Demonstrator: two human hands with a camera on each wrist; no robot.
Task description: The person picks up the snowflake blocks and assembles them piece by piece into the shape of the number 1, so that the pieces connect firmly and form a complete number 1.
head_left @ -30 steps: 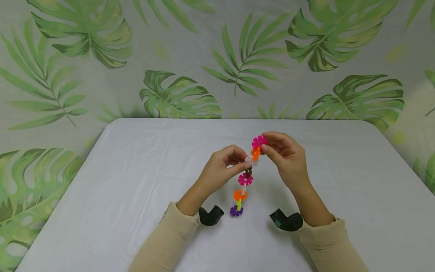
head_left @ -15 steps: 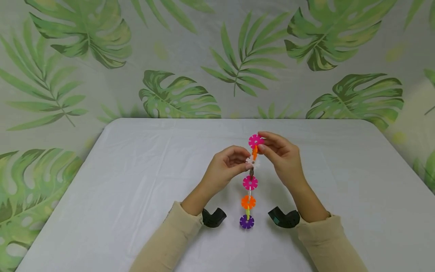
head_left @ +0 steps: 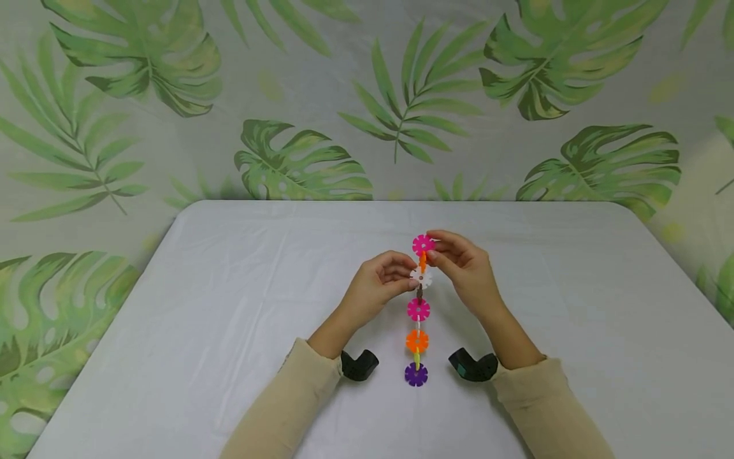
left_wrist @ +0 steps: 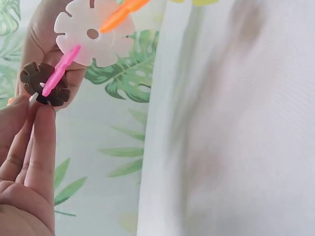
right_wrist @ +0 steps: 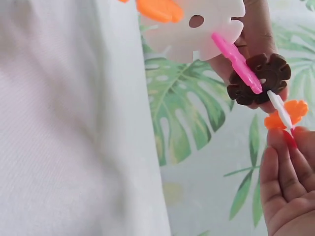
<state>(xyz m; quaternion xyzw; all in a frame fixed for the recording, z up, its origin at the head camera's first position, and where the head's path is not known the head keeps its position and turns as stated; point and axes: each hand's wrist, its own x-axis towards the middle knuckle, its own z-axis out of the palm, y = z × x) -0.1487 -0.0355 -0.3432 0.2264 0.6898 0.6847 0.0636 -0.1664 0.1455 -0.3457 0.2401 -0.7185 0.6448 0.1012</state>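
Observation:
A chain of notched snowflake discs hangs in line between my hands in the head view. My right hand [head_left: 467,271] pinches the pink top disc [head_left: 420,245] at its right edge. Below it come a small orange disc [right_wrist: 297,110] and a white disc [head_left: 425,279]. Thumb and fingers of my left hand [head_left: 369,284] pinch that white disc from the left. Under it follow a brown disc [right_wrist: 273,71], a second pink disc [head_left: 413,310], a white one seen edge-on, an orange disc [head_left: 411,342], a yellow disc [head_left: 417,361] and a purple disc [head_left: 410,376] at the bottom end.
A white cloth covers the table [head_left: 241,299]. Behind it hangs a leaf-patterned curtain [head_left: 321,95]. Black curved devices [head_left: 360,365] sit at both wrists, beside the beige sleeves [head_left: 292,401].
The chain has swung from slanted to nearly straight, its discs turning toward the head camera. My right hand has shifted left with the top pink disc; my left hand keeps hold near the white disc.

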